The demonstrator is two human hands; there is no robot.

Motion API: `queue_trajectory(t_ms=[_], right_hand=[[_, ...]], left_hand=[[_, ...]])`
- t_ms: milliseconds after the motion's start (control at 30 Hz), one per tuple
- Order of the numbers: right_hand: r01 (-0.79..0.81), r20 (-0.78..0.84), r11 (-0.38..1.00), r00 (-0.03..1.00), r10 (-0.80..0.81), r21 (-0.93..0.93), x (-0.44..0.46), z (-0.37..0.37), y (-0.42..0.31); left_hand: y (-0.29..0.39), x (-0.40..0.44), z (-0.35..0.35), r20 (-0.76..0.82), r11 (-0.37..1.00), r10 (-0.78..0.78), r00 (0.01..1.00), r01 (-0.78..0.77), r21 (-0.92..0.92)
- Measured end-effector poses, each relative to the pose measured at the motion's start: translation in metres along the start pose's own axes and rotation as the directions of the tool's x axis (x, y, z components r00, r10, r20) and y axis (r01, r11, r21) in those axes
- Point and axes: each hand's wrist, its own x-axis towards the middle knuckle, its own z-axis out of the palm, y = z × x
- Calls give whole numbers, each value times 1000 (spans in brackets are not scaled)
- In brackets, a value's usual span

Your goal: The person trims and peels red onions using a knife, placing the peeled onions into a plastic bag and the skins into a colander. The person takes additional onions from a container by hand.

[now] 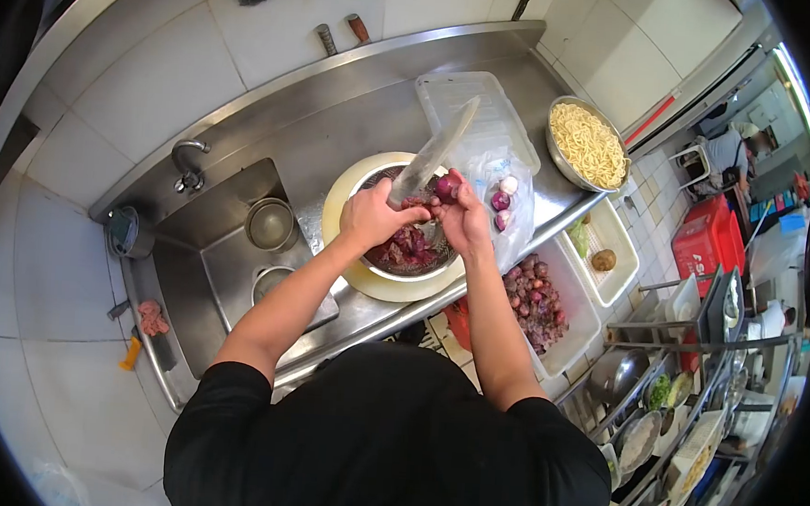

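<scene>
My left hand is closed around the handle of a large kitchen knife, its wide blade pointing up and away from me. In my right hand is a red onion, held near the base of the blade. Both hands are above a metal colander with dark red onion skins inside. It stands on a round pale board. Just right of my right hand, several peeled onions lie on a clear plastic bag.
A translucent lid lies behind the bag, and a bowl of noodles stands at the counter's right end. Below the counter edge is a tub of red onions. To the left is a sink with metal containers. A person is far right.
</scene>
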Motion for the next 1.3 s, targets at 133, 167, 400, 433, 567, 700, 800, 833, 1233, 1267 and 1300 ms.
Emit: queue_trajectory(t_ms=[133,167,400,433,567,700,800,833,1233,1267,1300], right_hand=[[-47,67,996,996,52,-74,-11,4,-13],[-55,85,993,994,63,-101,-13,5,-15],[-92,81,992,992,99,-83,-29,40,-28],[-92,106,991,989,103,-98,-29,41,-28],[-83,149,986,983,105,-147,-31,46,-29],[-78,110,980,989,99,-182,-33,49,-29],[-71,108,979,990,92,-190,-34,52,-30],[-65,98,979,992,85,-191,-35,54,-31],[-46,3,964,999,48,-264,-37,66,-31],[-47,-8,959,999,47,-281,-36,65,-30],[-49,-19,953,999,45,-298,-36,64,-30]], left_hand=[[-15,19,1,19,999,-34,999,33,26],[-15,22,0,12,998,-39,999,38,48],[7,34,-35,147,985,140,979,-122,-125],[11,35,-37,168,979,170,971,-147,-141],[15,37,-38,102,962,271,957,-264,-71],[13,40,-43,78,943,316,945,-304,-138],[15,39,-51,69,930,356,932,-346,-126],[13,39,-50,62,925,370,927,-361,-117],[8,41,-50,30,900,422,906,-415,-131],[5,42,-48,38,901,424,905,-417,-116],[6,41,-48,22,903,420,907,-415,-106]])
